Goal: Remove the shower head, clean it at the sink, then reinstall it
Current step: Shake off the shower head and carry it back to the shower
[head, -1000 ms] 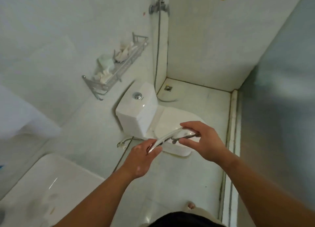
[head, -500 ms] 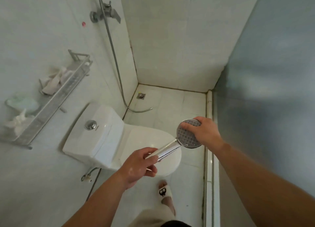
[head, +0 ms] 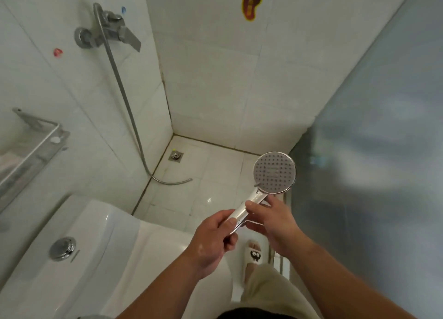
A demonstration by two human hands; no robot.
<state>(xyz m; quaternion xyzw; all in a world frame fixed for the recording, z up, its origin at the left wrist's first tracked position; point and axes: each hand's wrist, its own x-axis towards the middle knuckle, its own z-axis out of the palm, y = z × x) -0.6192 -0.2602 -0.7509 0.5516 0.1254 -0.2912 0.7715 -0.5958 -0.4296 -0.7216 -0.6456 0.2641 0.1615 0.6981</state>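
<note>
At upper left, the wall mixer (head: 107, 31) trails a hose (head: 124, 103) whose loose end (head: 189, 180) lies on the floor tiles. At centre right, the left hand (head: 211, 242) grips the handle of the detached shower head (head: 274, 172); the right hand (head: 275, 225) pinches it higher up. Reinstallation appears due: next, carrying the handle's base to the hose end.

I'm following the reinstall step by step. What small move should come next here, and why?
Probably reach down for the loose hose end on the floor: the shower head is detached, its handle gripped by both the left hand and the right hand.
</note>
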